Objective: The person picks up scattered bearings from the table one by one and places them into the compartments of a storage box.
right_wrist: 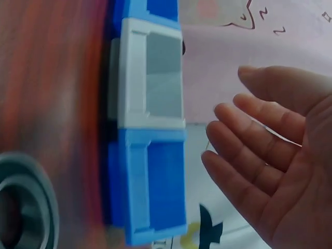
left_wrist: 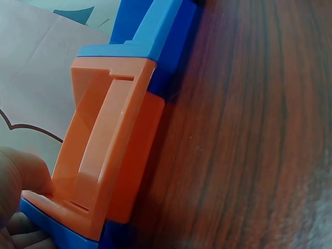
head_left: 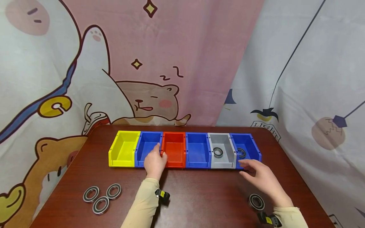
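Observation:
My left hand [head_left: 155, 161] straddles the side walls where a blue bin [head_left: 149, 139] meets the red bin [head_left: 174, 147]. In the left wrist view its thumb reaches inside the red bin [left_wrist: 98, 145] and the other fingers curl on the blue side, pinching the walls. The right hand [head_left: 263, 179], palm bare and fingers loosely spread, hovers by the front of the rightmost blue bin [head_left: 253, 147], which holds one bearing [head_left: 241, 153]. Below that hand, a bearing [head_left: 256, 202] lies on the table; the right wrist view shows this bearing [right_wrist: 44, 199] partly cut off.
Side by side in the row stand a yellow bin [head_left: 125, 144], another blue bin [head_left: 197, 147] and a grey bin [head_left: 225, 147] with a bearing [head_left: 218, 152] inside. Three bearings [head_left: 101, 205] lie grouped at the table's left. A printed curtain [head_left: 199, 63] hangs behind the table [head_left: 199, 196].

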{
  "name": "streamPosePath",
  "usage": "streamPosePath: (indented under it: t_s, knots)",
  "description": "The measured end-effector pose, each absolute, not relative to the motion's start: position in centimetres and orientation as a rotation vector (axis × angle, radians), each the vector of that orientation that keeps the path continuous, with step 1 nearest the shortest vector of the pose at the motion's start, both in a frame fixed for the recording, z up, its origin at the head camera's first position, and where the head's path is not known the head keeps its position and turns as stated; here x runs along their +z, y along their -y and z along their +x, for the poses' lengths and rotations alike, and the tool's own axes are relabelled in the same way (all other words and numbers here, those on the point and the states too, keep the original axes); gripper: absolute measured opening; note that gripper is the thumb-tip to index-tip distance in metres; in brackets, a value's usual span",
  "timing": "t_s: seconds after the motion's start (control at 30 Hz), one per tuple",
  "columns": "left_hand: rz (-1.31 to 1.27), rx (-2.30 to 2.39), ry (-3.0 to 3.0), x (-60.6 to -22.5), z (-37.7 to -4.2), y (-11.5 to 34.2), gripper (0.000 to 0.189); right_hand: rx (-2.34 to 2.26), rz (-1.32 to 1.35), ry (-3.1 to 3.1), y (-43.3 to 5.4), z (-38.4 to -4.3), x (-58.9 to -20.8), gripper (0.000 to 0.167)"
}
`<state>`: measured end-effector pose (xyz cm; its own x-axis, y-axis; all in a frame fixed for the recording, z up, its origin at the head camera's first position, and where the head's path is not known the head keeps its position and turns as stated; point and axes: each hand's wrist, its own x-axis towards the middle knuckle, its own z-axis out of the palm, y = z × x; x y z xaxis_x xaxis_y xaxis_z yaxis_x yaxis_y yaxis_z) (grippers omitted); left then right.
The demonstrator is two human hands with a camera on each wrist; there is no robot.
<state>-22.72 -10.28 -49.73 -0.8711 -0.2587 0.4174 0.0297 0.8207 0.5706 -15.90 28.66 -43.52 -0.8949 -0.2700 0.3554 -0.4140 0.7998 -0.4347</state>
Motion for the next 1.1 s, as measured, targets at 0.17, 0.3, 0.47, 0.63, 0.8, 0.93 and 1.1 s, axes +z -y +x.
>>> streamPosePath:
  t_s: [0.17,0.3,0.47,0.63,0.8,0.93,1.1]
  knots:
    - [0.168,-0.794,2.511,-49.8,-22.7,10.3,0.046,0.702,0.554,2.640,-30.1,-14.8,-44.7,0.044]
    - [0.174,-0.797,2.519,-49.8,-22.7,10.2,0.046,0.690,0.578,2.608,-31.1,-14.0,-45.7,0.048]
    - [0.181,-0.798,2.523,-49.8,-22.6,10.2,0.046,0.661,0.571,2.690,-31.9,-13.0,-46.4,0.053]
    - [0.181,-0.801,2.518,-49.7,-22.6,10.2,0.046,0.659,0.528,2.859,-32.4,-12.2,-47.0,0.063]
    - [0.198,-0.813,2.552,-49.5,-22.5,10.1,0.047,0.710,0.528,2.933,-32.7,-11.5,-47.8,0.073]
    - [0.204,-0.816,2.570,-49.4,-22.5,10.1,0.048,0.676,0.506,2.960,-32.8,-11.2,-48.6,0.078]
    - [0.189,-0.812,2.550,-49.4,-22.5,10.2,0.047,0.663,0.467,3.050,-33.0,-10.9,-49.4,0.080]
